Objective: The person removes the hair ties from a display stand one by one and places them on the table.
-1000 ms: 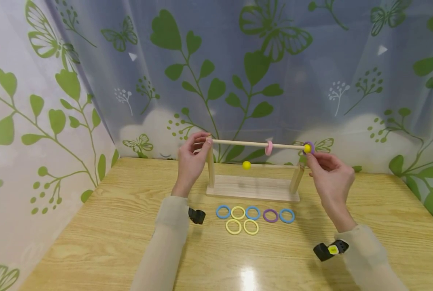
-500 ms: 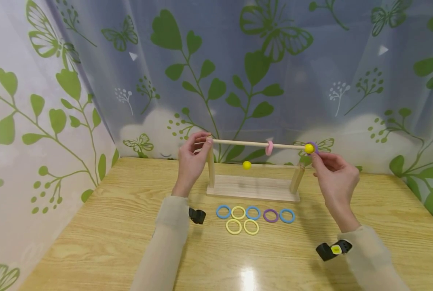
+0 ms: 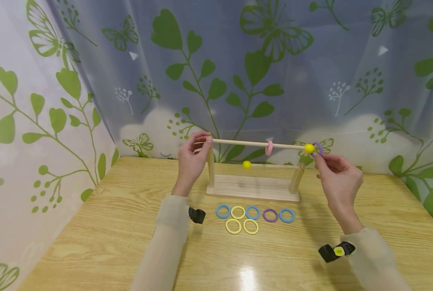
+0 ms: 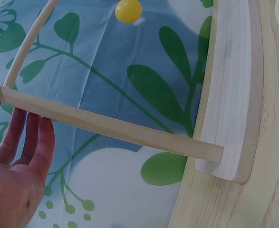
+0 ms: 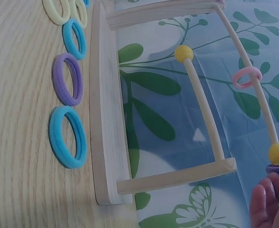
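A wooden stand (image 3: 252,187) has a post at each end and two rods, each tipped with a yellow ball. My left hand (image 3: 192,159) grips the top of the left post (image 4: 106,121), thumb on one side and fingers on the other. From that post the upper rod (image 3: 238,142) reaches right, with a pink ring (image 3: 269,148) hanging around it. Just past the upper rod's yellow ball (image 3: 309,148), my right hand (image 3: 341,180) pinches a purple ring (image 3: 319,148) between thumb and fingers. Whether ring and ball touch is unclear.
Several loose rings lie in front of the stand: blue (image 3: 287,216), yellow (image 3: 251,226) and purple (image 3: 270,215). The lower rod's yellow ball (image 3: 246,165) points left. A patterned curtain (image 3: 216,81) hangs behind the wooden table (image 3: 129,242).
My right hand has moved slightly right with the purple ring, from overlapping the yellow ball to just beyond it. My left hand and the pink ring have stayed put.
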`<state>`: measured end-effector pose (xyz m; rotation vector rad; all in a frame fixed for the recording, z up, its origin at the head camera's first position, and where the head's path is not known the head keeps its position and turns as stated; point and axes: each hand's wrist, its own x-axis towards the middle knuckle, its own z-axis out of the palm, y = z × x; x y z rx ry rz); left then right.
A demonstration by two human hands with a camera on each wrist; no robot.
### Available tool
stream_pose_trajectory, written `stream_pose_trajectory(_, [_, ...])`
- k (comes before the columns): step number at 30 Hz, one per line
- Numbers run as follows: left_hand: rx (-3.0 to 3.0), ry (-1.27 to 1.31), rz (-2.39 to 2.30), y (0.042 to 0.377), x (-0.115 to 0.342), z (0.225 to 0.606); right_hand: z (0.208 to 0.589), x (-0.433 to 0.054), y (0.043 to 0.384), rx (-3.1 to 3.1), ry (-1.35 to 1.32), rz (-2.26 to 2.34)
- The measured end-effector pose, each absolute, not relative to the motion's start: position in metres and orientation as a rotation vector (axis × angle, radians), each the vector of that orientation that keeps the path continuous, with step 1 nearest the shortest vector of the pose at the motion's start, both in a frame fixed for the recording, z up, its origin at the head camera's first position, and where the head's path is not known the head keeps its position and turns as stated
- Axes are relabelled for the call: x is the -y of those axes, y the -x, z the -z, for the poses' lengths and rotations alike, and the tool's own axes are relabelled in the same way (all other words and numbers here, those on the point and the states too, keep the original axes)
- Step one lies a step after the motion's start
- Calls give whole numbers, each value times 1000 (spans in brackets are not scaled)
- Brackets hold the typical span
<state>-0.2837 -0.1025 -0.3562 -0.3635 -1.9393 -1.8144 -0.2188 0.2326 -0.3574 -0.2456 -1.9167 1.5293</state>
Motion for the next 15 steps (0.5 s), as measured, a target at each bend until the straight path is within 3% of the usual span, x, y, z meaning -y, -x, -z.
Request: stream_pose_trajectory(15, [1951, 367, 1802, 284, 104, 356, 362, -241, 209, 1955, 274, -1557])
